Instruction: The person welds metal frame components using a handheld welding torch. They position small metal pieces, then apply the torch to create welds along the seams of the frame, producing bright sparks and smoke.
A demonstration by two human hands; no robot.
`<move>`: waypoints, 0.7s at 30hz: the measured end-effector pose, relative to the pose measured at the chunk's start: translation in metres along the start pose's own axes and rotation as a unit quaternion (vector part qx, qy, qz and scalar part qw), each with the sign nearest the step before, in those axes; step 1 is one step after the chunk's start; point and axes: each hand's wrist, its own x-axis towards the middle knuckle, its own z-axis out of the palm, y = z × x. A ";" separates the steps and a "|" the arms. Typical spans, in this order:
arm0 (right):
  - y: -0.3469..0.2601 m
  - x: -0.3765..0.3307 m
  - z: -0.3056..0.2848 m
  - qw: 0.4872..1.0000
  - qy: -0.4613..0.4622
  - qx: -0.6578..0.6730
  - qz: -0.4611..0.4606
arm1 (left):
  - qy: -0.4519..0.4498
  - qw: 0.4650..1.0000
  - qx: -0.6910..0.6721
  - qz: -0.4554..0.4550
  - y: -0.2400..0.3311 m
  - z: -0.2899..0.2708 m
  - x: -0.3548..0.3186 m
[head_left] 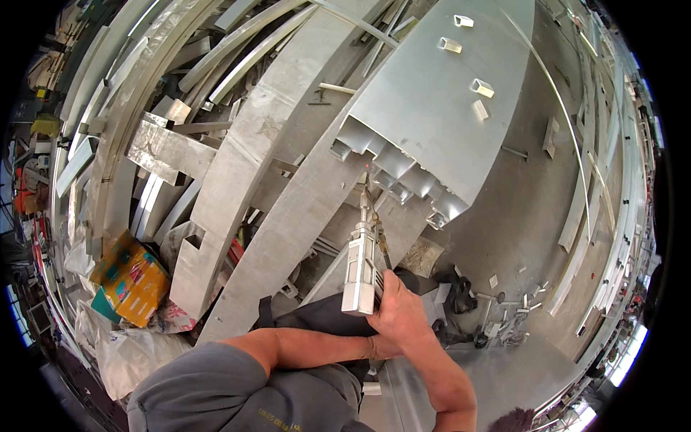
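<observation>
While both hands (396, 317) seem to share one grip, the boxy silver welding torch (362, 268) points at ribbed aluminium panel (432, 108).

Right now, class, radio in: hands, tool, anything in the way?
Right hand grips welding gun. Left hand braces right wrist. Nozzle at ribbed aluminium panel edge. Path unobstructed.

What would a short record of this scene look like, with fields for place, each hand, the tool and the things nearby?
Place: workshop floor with many long metal profiles
Right hand: grips a silver handheld tool
Left hand: rests against the right wrist
Tool tip: points at the ribbed end of a large metal panel; a small red dot shows there
Nearby: orange cardboard box to the left, small metal offcuts to the right
</observation>
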 end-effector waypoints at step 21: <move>0.022 0.001 0.007 0.999 0.041 -0.021 -0.012 | -0.001 0.999 0.030 -0.016 -0.015 -0.010 0.014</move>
